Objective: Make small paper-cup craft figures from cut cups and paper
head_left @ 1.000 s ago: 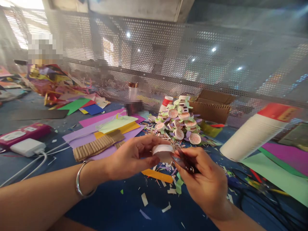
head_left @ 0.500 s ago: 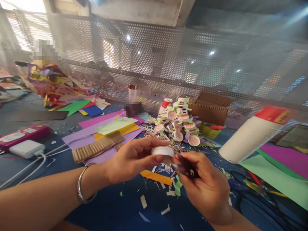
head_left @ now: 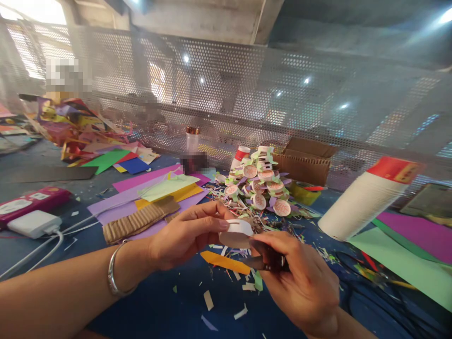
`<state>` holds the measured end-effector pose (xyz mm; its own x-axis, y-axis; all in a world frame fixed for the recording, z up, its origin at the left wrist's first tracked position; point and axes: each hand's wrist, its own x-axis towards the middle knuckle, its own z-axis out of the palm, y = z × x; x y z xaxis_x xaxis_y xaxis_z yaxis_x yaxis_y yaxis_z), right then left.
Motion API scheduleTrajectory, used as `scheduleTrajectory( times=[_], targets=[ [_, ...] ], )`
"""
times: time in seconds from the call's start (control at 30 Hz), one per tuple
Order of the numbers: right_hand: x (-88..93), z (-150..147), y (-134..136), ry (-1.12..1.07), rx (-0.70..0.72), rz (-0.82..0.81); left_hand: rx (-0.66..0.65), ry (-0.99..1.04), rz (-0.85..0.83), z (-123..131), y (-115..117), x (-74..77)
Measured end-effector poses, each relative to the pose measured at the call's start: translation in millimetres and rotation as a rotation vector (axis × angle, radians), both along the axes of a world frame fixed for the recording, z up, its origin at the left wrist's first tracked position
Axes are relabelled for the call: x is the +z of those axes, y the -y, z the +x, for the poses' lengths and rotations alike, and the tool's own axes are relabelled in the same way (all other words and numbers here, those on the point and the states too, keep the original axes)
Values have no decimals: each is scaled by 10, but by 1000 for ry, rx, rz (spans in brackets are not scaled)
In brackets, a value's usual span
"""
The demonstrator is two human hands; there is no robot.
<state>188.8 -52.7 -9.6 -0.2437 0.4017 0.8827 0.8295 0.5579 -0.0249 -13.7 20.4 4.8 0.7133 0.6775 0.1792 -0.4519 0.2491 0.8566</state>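
A short white paper cup base [head_left: 236, 234] with a narrow slit in its side is pinched between the thumb and fingers of my left hand [head_left: 192, 230]. My right hand [head_left: 300, 278] is closed round a dark-handled cutting tool [head_left: 270, 256] with metal blade parts. Its tip is at the right edge of the cup base; my fingers hide much of it, so its exact kind is unclear. Just beyond my hands rises a pile of similar cup bases [head_left: 259, 181], with green and purple paper tabs sticking out. An orange paper strip [head_left: 225, 262] lies below the cup base.
Paper scraps [head_left: 208, 300] litter the blue table. Left are corrugated cardboard [head_left: 137, 221], purple paper [head_left: 100, 202] and a white charger [head_left: 33, 224]. A leaning stack of paper cups [head_left: 363, 202] and black cables [head_left: 374, 292] are right. A cardboard box [head_left: 303, 165] stands behind.
The cup base has tilted, so more of its underside faces me. The tool has dropped slightly, and its blade parts now show apart below the base.
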Motion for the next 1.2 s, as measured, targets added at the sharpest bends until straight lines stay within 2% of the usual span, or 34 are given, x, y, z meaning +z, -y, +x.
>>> scheduleTrajectory(
  times=[0.23,0.5,0.77,0.9,1.1,1.2],
  targets=[
    [-17,30,33,74,25,15,-60,38,-12,-10,-22,18],
    [2,34,35,84,22,6,7,-14,9,-38,-84,4],
    [72,3,-12,115,41,16,-3,-134,94,-64,-45,36],
    [85,-3,-24,105,12,27,-11,-132,192,-73,-55,39],
    [15,48,-11,57,-73,-25,-105,-143,347,-102,-36,56],
    [-30,86,-9,-10,-79,-65,-80,-125,435,-102,-24,50]
  ],
)
